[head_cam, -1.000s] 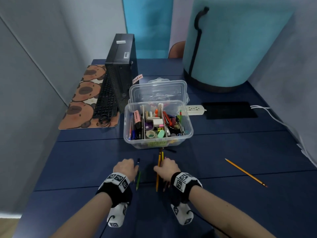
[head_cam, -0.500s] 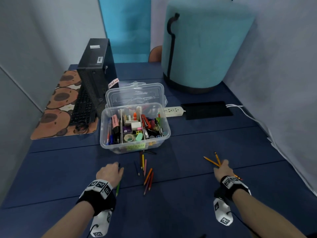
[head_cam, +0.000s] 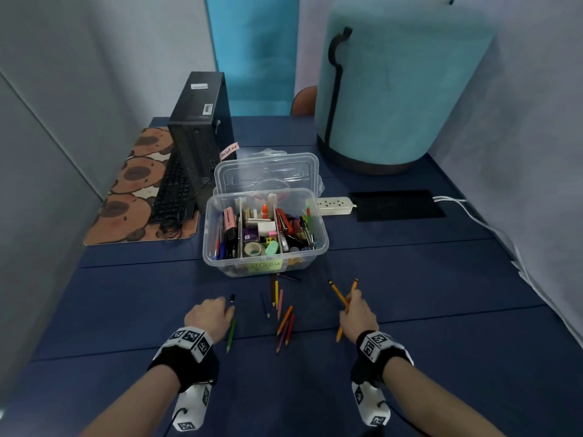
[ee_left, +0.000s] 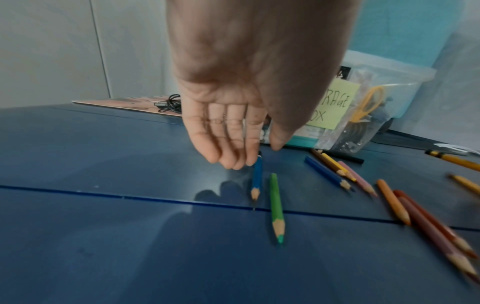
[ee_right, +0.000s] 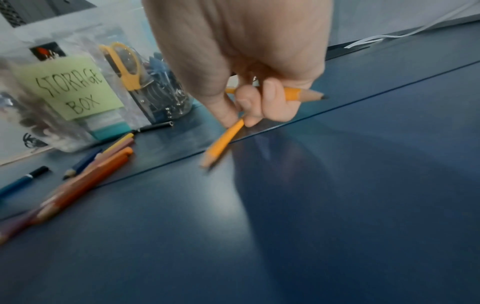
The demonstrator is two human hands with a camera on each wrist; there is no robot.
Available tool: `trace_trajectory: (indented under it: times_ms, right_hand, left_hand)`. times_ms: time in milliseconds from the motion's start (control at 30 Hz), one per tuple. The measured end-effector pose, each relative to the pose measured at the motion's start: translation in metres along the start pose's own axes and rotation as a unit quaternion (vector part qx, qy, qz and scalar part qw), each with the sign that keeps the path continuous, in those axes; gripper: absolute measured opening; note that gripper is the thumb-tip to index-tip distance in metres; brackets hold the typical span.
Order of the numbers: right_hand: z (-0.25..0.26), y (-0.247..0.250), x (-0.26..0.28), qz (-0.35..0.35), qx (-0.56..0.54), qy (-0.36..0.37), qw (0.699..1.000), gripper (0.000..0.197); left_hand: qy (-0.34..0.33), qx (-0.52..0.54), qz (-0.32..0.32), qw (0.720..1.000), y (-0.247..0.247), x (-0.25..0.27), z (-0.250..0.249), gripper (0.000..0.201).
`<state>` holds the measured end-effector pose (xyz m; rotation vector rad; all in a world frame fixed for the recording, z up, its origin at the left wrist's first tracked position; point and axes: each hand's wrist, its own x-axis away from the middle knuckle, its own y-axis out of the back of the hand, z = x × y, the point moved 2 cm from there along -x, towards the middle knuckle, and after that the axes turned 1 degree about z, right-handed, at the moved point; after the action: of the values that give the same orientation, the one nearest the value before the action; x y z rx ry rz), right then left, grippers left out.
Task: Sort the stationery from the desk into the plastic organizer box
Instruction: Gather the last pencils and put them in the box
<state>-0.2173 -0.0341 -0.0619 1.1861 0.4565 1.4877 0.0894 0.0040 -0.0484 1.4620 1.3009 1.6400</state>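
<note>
A clear plastic organizer box (head_cam: 320,227), labelled "STORAGE BOX" (ee_right: 71,89), stands mid-desk, full of stationery. Several coloured pencils (head_cam: 282,313) lie loose on the blue desk in front of it. My right hand (head_cam: 358,312) grips two yellow pencils (ee_right: 298,95) crossed in its curled fingers, right of the loose pencils. My left hand (head_cam: 209,315) hovers with straight fingers, its fingertips (ee_left: 250,159) touching the back end of a blue pencil (ee_left: 256,179); a green pencil (ee_left: 276,207) lies beside it.
The box's clear lid (head_cam: 266,173) leans behind it. A black computer case (head_cam: 202,134) and keyboard (head_cam: 173,193) on a brown mat stand at the back left, a large teal cylinder (head_cam: 394,86) at the back right, and a white power strip (head_cam: 336,205) sits right of the box.
My right hand went out to the right, took hold of the yellow pencils there and has carried them back towards the middle. My left hand has stayed by the blue and green pencils.
</note>
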Motion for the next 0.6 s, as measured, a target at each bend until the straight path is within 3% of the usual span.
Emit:
trace_trajectory:
  times_ms: [133,333,467,600]
  right_hand:
    - [0.001,0.003,0.002,0.006,-0.009,-0.039,0.999,0.036]
    - [-0.002,-0.002,-0.001,0.081,-0.058,-0.063,0.993,0.011]
    - [0.010,-0.006,0.003,0.144,-0.195,-0.092,0.966,0.011]
    - [0.034,-0.019,0.015,0.206,-0.205,-0.080,0.953,0.025]
  left_hand:
    - [-0.006,0.024,-0.012,1.000,-0.004,-0.002,0.009,0.034]
    - [0.017,0.113,0.006,0.993,-0.011,-0.004,0.015,0.028]
    - [0.049,0.164,0.020,0.985,-0.014,-0.007,0.023,0.023]
    - [0.057,0.145,0.076,0.985,-0.013,-0.004,0.024,0.039]
